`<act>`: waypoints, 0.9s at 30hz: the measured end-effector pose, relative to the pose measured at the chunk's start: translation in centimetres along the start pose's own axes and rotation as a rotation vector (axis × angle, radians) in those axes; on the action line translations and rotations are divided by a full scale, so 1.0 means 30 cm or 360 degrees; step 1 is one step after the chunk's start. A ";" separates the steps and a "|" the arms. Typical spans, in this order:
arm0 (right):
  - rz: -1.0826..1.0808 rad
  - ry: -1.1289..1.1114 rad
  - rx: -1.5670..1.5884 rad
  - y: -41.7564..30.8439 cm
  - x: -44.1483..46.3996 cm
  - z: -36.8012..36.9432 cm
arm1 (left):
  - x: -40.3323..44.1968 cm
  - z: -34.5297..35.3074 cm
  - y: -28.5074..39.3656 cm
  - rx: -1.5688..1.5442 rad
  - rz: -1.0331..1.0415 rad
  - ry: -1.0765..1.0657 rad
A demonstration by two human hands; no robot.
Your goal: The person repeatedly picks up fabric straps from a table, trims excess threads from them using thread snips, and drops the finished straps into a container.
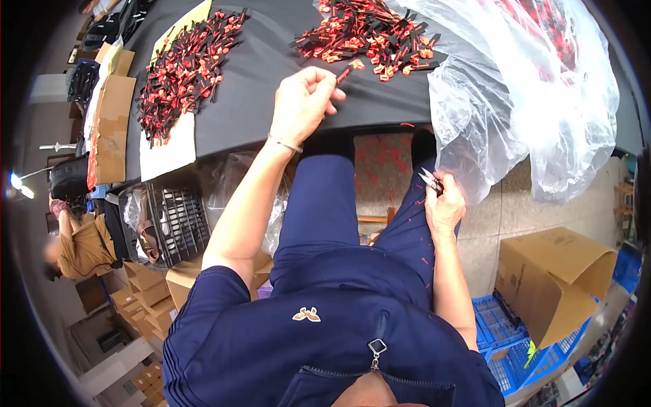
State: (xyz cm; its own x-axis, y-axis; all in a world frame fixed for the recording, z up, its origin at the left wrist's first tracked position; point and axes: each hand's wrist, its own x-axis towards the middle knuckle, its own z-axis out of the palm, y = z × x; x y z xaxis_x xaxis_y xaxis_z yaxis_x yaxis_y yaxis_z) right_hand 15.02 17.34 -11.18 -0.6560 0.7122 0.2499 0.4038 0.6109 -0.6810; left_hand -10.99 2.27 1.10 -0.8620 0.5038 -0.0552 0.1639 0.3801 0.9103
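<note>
My left hand (304, 105) is raised over the near edge of the black-covered table, its fingers pinched on a small black and red-orange fabric tab (350, 70). Low by my right thigh, my right hand (445, 205) is closed around small thread snips (431, 180), whose pointed blades stick out apart. Beyond my left hand lies a heap of similar black and red tabs (369, 37). Another heap (186, 74) is at the left, partly on a pale yellow sheet (168, 150). Red thread scraps (426, 260) cling to my trousers.
A large clear plastic bag (488, 102) hangs over the table's right edge. Cartons (553, 271) and blue crates (498, 322) stand low at the right. A black crate (178, 220) sits below the table at left. Further left is another person (88, 244).
</note>
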 end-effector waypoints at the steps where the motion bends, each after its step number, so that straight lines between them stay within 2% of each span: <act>1: 0.0012 -0.0001 0.0016 0.000 -0.004 -0.004 | -0.038 -0.002 0.021 -0.0308 -0.0217 -0.0134; 5: 0.0210 -0.0153 0.0360 -0.026 -0.030 -0.027 | -0.189 0.042 0.032 -0.1060 -0.0481 -0.0327; 7: 0.0441 -0.0215 0.0709 -0.115 -0.042 -0.065 | -0.252 0.064 0.020 -0.1188 -0.0536 -0.0425; 9: 0.0440 -0.0209 0.0788 -0.247 -0.023 -0.148 | -0.307 0.088 0.016 -0.1275 -0.0579 -0.0515; 14: -0.0128 0.0012 0.0637 -0.305 -0.007 -0.202 | -0.399 0.142 0.040 -0.1279 -0.0656 -0.0590; 17: -0.0347 0.0011 0.0424 -0.329 0.002 -0.236 | -0.424 0.159 0.047 -0.1297 -0.0641 -0.0624; 27: -0.0594 0.0092 0.0182 -0.313 -0.016 -0.216 | -0.461 0.178 0.039 -0.1304 -0.0680 -0.0657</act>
State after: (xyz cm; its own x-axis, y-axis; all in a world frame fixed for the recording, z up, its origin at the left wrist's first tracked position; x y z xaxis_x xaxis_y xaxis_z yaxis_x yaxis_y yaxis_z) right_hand 15.68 13.50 -0.46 -0.7059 0.4687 0.5311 0.0686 0.7915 -0.6073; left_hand 3.68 -0.12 0.74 -0.5128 0.7381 -0.4384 -0.6329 0.0199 0.7740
